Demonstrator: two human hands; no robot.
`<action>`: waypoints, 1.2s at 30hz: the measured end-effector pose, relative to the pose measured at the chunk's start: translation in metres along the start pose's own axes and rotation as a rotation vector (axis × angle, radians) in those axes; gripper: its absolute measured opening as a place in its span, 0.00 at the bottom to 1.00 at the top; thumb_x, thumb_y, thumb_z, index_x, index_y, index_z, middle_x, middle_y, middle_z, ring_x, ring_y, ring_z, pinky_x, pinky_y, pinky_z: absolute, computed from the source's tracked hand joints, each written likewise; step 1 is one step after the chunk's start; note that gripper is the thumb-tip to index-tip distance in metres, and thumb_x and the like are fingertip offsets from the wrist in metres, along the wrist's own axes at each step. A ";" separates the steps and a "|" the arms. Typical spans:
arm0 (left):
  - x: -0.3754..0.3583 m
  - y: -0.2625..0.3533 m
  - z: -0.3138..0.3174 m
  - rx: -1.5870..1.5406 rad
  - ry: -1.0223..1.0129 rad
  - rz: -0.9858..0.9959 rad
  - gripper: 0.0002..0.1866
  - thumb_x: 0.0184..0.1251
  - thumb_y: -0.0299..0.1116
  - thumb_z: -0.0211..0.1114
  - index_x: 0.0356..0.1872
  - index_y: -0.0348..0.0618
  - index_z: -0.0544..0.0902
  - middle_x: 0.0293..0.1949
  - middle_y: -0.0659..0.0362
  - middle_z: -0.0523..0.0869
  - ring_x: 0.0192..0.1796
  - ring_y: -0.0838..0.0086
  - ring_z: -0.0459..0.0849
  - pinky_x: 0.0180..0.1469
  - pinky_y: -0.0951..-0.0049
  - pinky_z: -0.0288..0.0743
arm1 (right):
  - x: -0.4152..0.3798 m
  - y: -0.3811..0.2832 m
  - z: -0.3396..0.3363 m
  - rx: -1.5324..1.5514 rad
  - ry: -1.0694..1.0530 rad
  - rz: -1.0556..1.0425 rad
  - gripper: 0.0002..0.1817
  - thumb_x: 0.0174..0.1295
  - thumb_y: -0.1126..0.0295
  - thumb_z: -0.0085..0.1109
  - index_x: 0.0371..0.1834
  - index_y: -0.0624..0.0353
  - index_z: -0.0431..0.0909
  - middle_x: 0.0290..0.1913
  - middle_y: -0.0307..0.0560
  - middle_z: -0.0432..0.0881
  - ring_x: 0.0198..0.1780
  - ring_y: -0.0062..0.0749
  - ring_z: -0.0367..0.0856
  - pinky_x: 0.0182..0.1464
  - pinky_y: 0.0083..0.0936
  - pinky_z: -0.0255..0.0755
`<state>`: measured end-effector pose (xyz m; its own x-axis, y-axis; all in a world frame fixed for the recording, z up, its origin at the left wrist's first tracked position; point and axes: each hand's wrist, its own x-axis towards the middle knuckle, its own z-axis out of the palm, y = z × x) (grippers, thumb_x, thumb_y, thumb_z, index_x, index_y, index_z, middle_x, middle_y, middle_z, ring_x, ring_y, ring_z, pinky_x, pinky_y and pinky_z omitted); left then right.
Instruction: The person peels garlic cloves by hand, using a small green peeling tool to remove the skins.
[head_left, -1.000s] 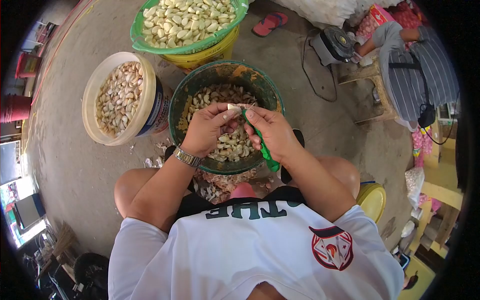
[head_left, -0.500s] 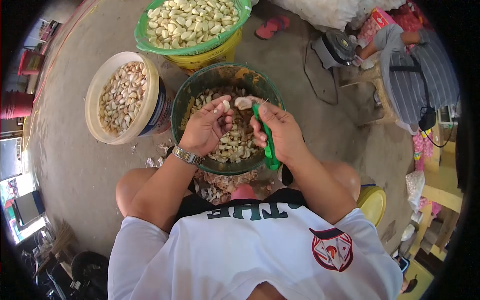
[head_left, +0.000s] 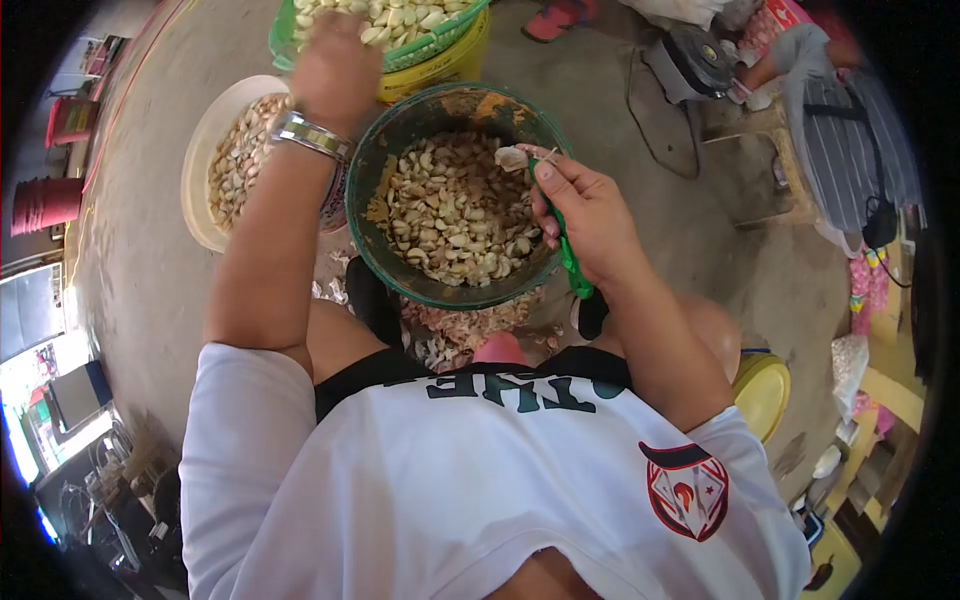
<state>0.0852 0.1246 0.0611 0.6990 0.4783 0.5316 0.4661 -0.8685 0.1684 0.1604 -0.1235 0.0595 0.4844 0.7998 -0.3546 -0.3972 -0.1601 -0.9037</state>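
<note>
Concrete floor carries tubs of garlic around a seated person. Right hand fingers are clenched on a green-handled knife and pinch a garlic skin over the green tub of cloves. Left hand, blurred, reaches over the green basket of peeled cloves; its grip cannot be told. This looks like dropping off a peeled clove; next comes picking another clove.
</note>
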 end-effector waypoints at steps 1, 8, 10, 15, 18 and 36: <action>-0.007 0.007 0.017 -0.027 -0.120 -0.018 0.12 0.52 0.34 0.56 0.38 0.47 0.78 0.27 0.52 0.81 0.29 0.62 0.79 0.32 0.65 0.73 | -0.001 -0.001 -0.002 -0.024 0.002 -0.006 0.16 0.60 0.64 0.44 0.49 0.60 0.70 0.16 0.33 0.65 0.15 0.13 0.60 0.15 0.12 0.57; -0.188 0.043 0.189 -0.134 -0.945 0.091 0.09 0.51 0.30 0.55 0.28 0.35 0.78 0.30 0.46 0.79 0.34 0.59 0.80 0.35 0.63 0.74 | -0.005 0.000 -0.007 -0.268 0.021 -0.035 0.17 0.61 0.66 0.44 0.53 0.59 0.67 0.20 0.35 0.68 0.18 0.13 0.62 0.20 0.11 0.60; -0.192 0.052 0.179 -0.020 -1.098 0.079 0.09 0.53 0.30 0.54 0.29 0.34 0.78 0.31 0.47 0.80 0.34 0.61 0.80 0.35 0.64 0.74 | -0.006 0.003 -0.006 -0.327 0.078 -0.178 0.18 0.61 0.68 0.44 0.54 0.58 0.66 0.21 0.35 0.70 0.19 0.13 0.62 0.21 0.11 0.61; -0.137 0.057 0.119 -0.226 -1.021 -0.325 0.14 0.55 0.34 0.56 0.37 0.34 0.77 0.32 0.48 0.79 0.32 0.63 0.80 0.36 0.70 0.75 | 0.005 0.024 -0.015 -0.547 -0.006 -0.258 0.17 0.59 0.70 0.45 0.52 0.58 0.68 0.25 0.37 0.73 0.21 0.14 0.64 0.24 0.11 0.63; -0.112 0.062 0.065 -1.231 -0.852 -1.030 0.14 0.59 0.29 0.54 0.45 0.34 0.72 0.35 0.57 0.78 0.37 0.74 0.78 0.37 0.76 0.73 | 0.007 0.025 -0.015 -0.662 -0.015 -0.151 0.17 0.60 0.69 0.44 0.52 0.58 0.68 0.24 0.36 0.73 0.21 0.14 0.64 0.24 0.11 0.62; -0.116 0.063 -0.012 -1.673 -0.507 -0.984 0.10 0.55 0.25 0.59 0.38 0.37 0.73 0.32 0.61 0.78 0.32 0.79 0.77 0.32 0.82 0.72 | 0.007 0.018 0.025 -0.400 -0.204 0.014 0.18 0.62 0.64 0.41 0.56 0.52 0.64 0.18 0.33 0.66 0.19 0.13 0.62 0.22 0.11 0.60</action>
<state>0.0268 0.0126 0.0203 0.7683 0.5030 -0.3960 0.0514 0.5681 0.8214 0.1375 -0.1062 0.0469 0.3019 0.8870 -0.3494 -0.0503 -0.3512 -0.9350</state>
